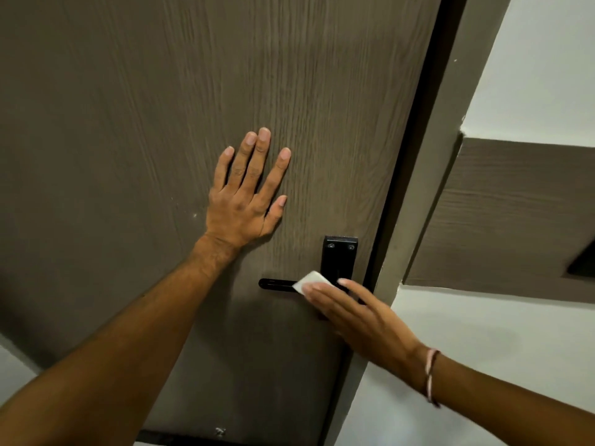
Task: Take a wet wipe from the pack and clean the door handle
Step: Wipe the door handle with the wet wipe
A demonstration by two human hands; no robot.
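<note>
A black lever door handle [275, 283] juts left from its black backplate [340, 256] on a brown wood-grain door [161, 91]. My right hand [357, 317] presses a folded white wet wipe [310, 281] onto the handle near the backplate; only a corner of the wipe shows past my fingers. My left hand [246, 194] lies flat against the door, fingers spread, up and to the left of the handle. The wipe pack is not in view.
The door frame [428, 175] runs along the door's right edge. Beyond it is a white wall [483, 333] crossed by a brown wood-grain panel [515, 217]. A thin bracelet [430, 375] sits on my right wrist.
</note>
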